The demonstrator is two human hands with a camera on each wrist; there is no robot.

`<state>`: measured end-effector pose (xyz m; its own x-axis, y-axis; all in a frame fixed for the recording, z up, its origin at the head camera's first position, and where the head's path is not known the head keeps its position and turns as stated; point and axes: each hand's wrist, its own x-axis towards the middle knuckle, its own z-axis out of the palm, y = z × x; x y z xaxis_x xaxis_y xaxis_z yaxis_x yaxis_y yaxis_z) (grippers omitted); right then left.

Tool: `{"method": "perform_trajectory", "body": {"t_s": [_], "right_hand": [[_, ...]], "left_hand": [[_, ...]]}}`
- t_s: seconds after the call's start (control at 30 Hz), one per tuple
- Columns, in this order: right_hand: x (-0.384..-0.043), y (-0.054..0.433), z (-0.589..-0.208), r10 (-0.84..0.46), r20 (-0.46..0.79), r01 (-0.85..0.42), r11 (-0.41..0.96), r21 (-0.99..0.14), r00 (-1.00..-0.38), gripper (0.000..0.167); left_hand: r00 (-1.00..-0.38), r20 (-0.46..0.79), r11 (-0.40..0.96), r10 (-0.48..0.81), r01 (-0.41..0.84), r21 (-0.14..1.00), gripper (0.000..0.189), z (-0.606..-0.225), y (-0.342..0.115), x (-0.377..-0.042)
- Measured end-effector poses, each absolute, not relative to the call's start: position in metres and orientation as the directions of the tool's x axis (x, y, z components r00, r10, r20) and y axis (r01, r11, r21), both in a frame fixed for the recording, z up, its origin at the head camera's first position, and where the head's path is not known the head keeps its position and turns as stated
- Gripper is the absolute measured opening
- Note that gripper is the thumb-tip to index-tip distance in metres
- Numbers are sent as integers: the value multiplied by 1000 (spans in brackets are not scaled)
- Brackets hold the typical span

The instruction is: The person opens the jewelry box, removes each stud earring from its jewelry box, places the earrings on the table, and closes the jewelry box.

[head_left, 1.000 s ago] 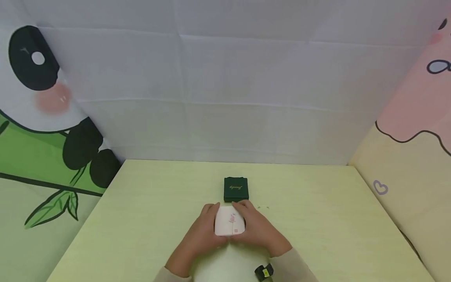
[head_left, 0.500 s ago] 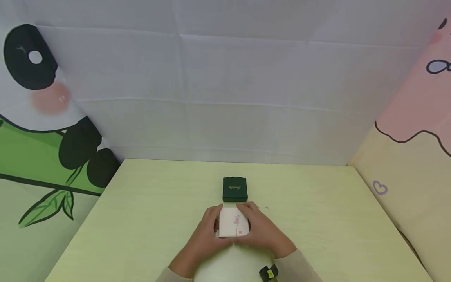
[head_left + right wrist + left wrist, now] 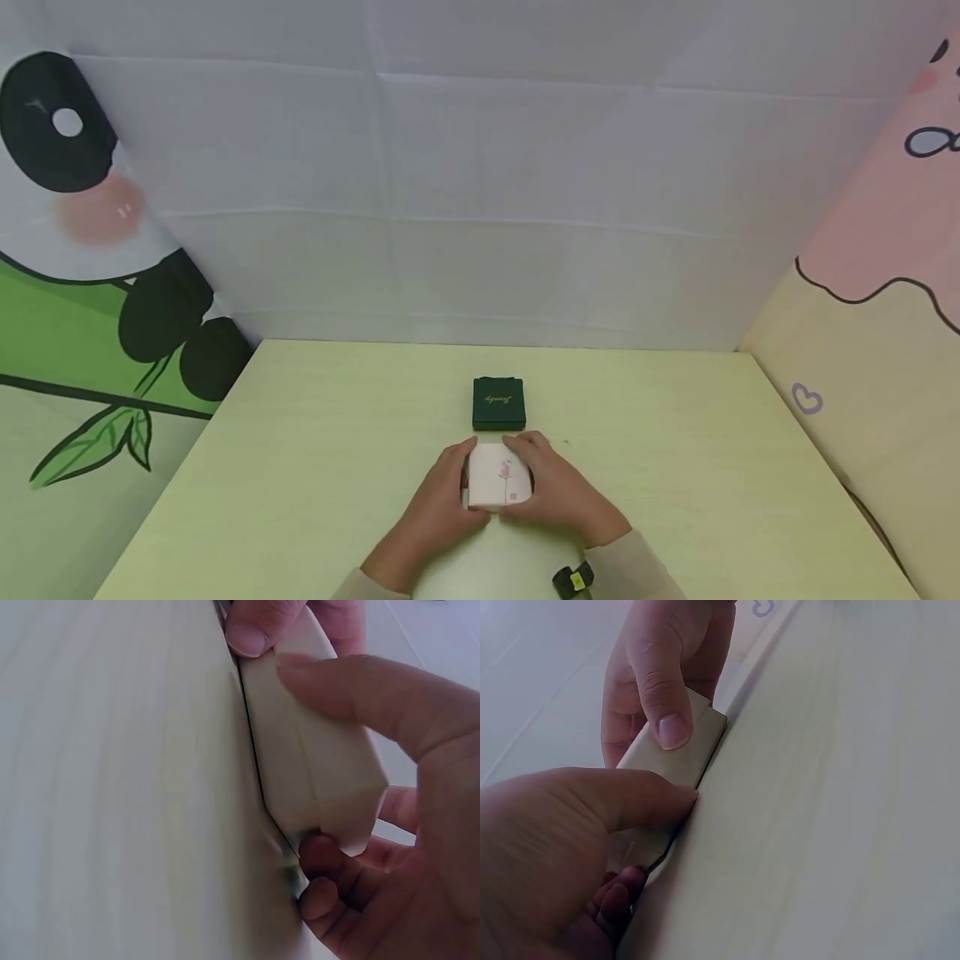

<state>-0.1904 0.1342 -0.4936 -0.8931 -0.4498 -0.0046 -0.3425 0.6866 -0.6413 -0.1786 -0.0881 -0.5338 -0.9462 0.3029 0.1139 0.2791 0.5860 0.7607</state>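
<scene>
While gripping the flower-printed white box (image 3: 491,477) between left hand (image 3: 441,498) and right hand (image 3: 557,485), could tilt it by squeezing unevenly.

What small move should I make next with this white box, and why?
Perhaps steady the white box with the left hand and gently ease its upper part up with the right hand. A seam runs along its side, suggesting a lid; the left thumb sits near the bottom edge, the right thumb higher.

The left grip (image 3: 444,492) and right grip (image 3: 553,487) face each other, fingers (image 3: 319,900) curled, thumbs (image 3: 656,799) close together.
</scene>
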Motion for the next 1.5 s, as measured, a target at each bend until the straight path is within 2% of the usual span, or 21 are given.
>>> {"method": "perform_trajectory", "body": {"t_s": [0.5, 0.87, 1.5], "right_hand": [[-191, 133, -496, -465, 26, -375, 680, -629, -885, 106], [-180, 124, -502, -445, 9, -347, 687, -638, -896, 109], [-151, 104, -512, -410, 74, -368, 707, -604, -909, 100]], "left_hand": [[-949, 113, 613, 295, 279, 739, 107, -532, -87, -177], [-943, 83, 619, 323, 276, 735, 105, -534, -95, -168], [-918, 125, 605, 376, 345, 718, 105, -539, -118, -149]]}}
